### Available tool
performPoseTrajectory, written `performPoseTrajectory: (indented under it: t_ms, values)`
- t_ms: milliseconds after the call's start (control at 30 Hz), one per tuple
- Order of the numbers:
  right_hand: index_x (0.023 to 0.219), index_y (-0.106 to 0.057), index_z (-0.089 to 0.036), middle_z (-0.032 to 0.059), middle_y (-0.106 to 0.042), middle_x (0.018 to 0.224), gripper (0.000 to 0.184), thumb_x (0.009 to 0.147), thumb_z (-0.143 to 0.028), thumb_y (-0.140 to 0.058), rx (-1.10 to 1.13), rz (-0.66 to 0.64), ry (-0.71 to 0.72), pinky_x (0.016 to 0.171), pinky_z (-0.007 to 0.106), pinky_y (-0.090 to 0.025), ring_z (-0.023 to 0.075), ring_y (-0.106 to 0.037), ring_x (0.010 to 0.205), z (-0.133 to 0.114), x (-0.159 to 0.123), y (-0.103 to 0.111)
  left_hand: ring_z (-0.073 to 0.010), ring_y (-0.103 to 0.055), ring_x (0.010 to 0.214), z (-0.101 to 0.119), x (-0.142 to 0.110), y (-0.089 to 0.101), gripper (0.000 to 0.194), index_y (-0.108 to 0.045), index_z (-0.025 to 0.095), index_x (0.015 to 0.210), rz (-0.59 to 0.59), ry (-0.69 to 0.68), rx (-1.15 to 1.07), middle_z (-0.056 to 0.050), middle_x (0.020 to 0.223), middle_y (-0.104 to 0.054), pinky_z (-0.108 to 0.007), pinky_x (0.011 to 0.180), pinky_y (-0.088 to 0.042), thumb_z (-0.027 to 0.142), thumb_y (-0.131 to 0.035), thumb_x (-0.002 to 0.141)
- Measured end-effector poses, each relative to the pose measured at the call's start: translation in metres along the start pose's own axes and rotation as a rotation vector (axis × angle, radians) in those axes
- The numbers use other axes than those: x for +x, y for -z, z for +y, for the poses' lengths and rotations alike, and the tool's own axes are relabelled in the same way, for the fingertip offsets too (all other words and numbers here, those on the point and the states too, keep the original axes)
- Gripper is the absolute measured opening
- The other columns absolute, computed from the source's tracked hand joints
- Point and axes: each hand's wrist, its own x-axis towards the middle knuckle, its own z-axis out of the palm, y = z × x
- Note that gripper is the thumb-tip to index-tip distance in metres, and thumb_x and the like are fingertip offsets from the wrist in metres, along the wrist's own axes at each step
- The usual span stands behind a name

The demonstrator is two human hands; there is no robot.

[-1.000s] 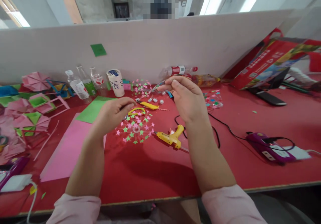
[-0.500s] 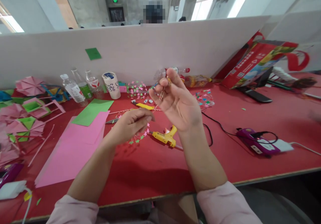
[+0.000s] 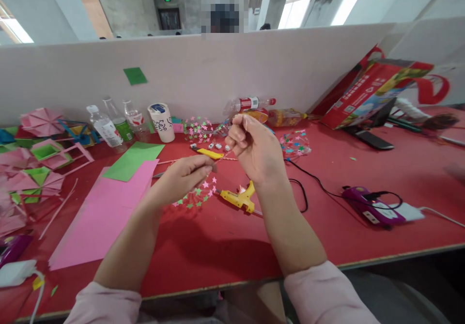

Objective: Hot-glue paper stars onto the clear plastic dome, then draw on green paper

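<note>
My left hand (image 3: 183,176) is closed in a pinch above the red table. A thin, pale, wire-like strand (image 3: 223,158) runs from its fingertips toward my right hand (image 3: 256,147). That hand is raised higher, its fingers curled and pressed together on the strand; their inner side is partly hidden. Beneath my left hand lies a clear round piece edged with pink and green stars (image 3: 198,197). A yellow glue gun (image 3: 240,199) rests on the table below my right hand. Behind the hands is a yellow utility knife (image 3: 209,152).
Pink paper (image 3: 98,222) and green paper (image 3: 134,162) lie at left, near folded paper shapes (image 3: 39,183). Bottles (image 3: 105,128) and a paper cup (image 3: 162,123) stand along the white partition (image 3: 196,72). A purple power strip (image 3: 366,208) and a red bag (image 3: 370,89) are at right.
My right hand's spread fingers have curled inward, and it has come down slightly. My left hand has shifted a little left, and the strand now stretches between both hands.
</note>
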Motion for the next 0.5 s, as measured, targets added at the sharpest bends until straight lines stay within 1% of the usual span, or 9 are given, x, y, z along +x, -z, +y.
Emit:
performPoseTrajectory:
  t_ms: [133, 200, 267, 333, 400, 500]
  values:
    - [0.075, -0.055, -0.024, -0.0051, -0.033, 0.058, 0.036, 0.093, -0.053, -0.044, -0.084, -0.027, 0.017, 0.061, 0.025, -0.044, 0.0095, -0.035, 0.052, -0.002, -0.003, -0.002, -0.0078, -0.041, 0.051, 0.000, -0.005, 0.010, 0.022, -0.061, 0.019, 0.090, 0.009, 0.028, 0.039, 0.005, 0.060, -0.048, -0.019, 0.047, -0.032, 0.034, -0.045, 0.091]
    - [0.079, -0.057, -0.025, -0.0044, -0.035, 0.059, 0.041, 0.092, -0.060, -0.040, -0.139, -0.029, 0.021, 0.062, 0.025, -0.045, 0.0101, -0.038, 0.053, -0.004, -0.004, -0.004, -0.0085, -0.044, 0.054, 0.000, -0.008, 0.015, 0.021, -0.060, 0.020, 0.089, 0.015, 0.023, 0.084, 0.004, 0.064, -0.050, -0.019, 0.049, -0.034, 0.034, -0.046, 0.091]
    - [0.083, -0.060, -0.026, -0.0039, -0.036, 0.061, 0.042, 0.091, -0.062, -0.039, -0.166, -0.038, 0.014, 0.065, 0.026, -0.047, 0.0103, -0.040, 0.055, -0.004, -0.005, -0.006, -0.0087, -0.043, 0.055, 0.001, -0.011, 0.019, 0.020, -0.059, 0.020, 0.087, 0.025, 0.015, 0.116, 0.004, 0.065, -0.049, -0.019, 0.049, -0.034, 0.034, -0.046, 0.091]
    - [0.082, -0.060, -0.025, -0.0040, -0.034, 0.061, 0.040, 0.091, -0.059, -0.042, -0.155, -0.044, 0.005, 0.067, 0.026, -0.048, 0.0100, -0.040, 0.056, -0.003, -0.006, -0.008, -0.0086, -0.040, 0.053, 0.002, -0.013, 0.023, 0.021, -0.058, 0.019, 0.085, 0.037, 0.016, 0.112, 0.004, 0.062, -0.046, -0.019, 0.048, -0.033, 0.034, -0.046, 0.091]
    - [0.077, -0.058, -0.024, -0.0048, -0.030, 0.060, 0.033, 0.091, -0.053, -0.047, -0.108, -0.031, 0.003, 0.067, 0.026, -0.048, 0.0094, -0.037, 0.054, 0.001, -0.007, -0.011, -0.0085, -0.038, 0.052, 0.003, -0.016, 0.026, 0.022, -0.058, 0.019, 0.085, 0.041, 0.022, 0.099, 0.005, 0.061, -0.044, -0.020, 0.048, -0.032, 0.035, -0.046, 0.092]
    - [0.076, -0.055, -0.024, -0.0062, -0.025, 0.058, 0.027, 0.091, -0.045, -0.050, -0.056, 0.010, 0.011, 0.060, 0.024, -0.044, 0.0089, -0.030, 0.050, 0.007, -0.010, -0.015, -0.0090, -0.040, 0.053, 0.005, -0.016, 0.026, 0.022, -0.059, 0.020, 0.087, 0.023, 0.008, 0.139, 0.004, 0.062, -0.045, -0.020, 0.049, -0.033, 0.036, -0.045, 0.092]
